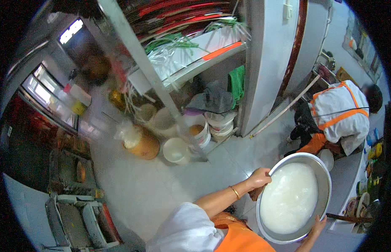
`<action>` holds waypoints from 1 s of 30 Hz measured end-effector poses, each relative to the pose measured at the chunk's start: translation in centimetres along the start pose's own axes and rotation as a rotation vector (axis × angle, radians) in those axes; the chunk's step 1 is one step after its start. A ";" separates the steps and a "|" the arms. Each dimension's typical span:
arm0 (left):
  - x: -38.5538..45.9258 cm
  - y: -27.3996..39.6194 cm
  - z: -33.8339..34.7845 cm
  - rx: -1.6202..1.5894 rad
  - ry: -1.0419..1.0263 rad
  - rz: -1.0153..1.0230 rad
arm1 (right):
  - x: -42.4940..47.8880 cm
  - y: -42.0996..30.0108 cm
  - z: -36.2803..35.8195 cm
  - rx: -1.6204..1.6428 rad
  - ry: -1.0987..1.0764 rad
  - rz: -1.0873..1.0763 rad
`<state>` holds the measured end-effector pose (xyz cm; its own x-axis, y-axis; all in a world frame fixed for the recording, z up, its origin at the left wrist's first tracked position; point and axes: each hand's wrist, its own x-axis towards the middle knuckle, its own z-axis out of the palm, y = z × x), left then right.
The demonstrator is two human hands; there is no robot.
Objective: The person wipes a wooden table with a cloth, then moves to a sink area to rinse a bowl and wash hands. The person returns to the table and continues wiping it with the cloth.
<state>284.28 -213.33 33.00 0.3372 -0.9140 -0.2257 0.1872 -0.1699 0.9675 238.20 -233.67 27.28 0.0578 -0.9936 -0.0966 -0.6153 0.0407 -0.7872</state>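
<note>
A large round metal basin is held up before me by its rim. Pale, milky liquid fills much of it, with a whitish, foamy surface. My left hand grips the rim on the far-left side, its fingers partly hidden beneath; a gold-coloured bracelet circles that wrist. My right hand has hold of the rim on the near-right side, and its arm runs out at the bottom edge.
A person in a white top with orange straps bends over just beyond the basin. A long pole leans by the wall. White buckets and a brown container stand by a metal shelf. A counter edge borders the right.
</note>
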 end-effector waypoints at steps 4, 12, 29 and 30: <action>0.5 1.7 -1.0 0.018 -0.028 -0.054 | 0.2 -2.0 -0.3 0.140 -0.026 -0.003; 0.2 3.5 -1.8 -0.291 0.023 -0.151 | -5.1 -14.6 3.5 0.050 0.048 0.200; 3.1 4.7 6.4 0.213 0.131 -0.363 | 1.9 -6.7 0.7 0.170 0.025 0.203; 4.3 4.9 7.2 0.197 0.122 -0.363 | 2.6 -7.3 -0.1 0.184 0.042 0.213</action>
<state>279.98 -220.75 37.57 0.3909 -0.7334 -0.5562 0.1378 -0.5509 0.8231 242.80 -236.60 32.82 -0.0921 -0.9641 -0.2492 -0.4572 0.2633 -0.8495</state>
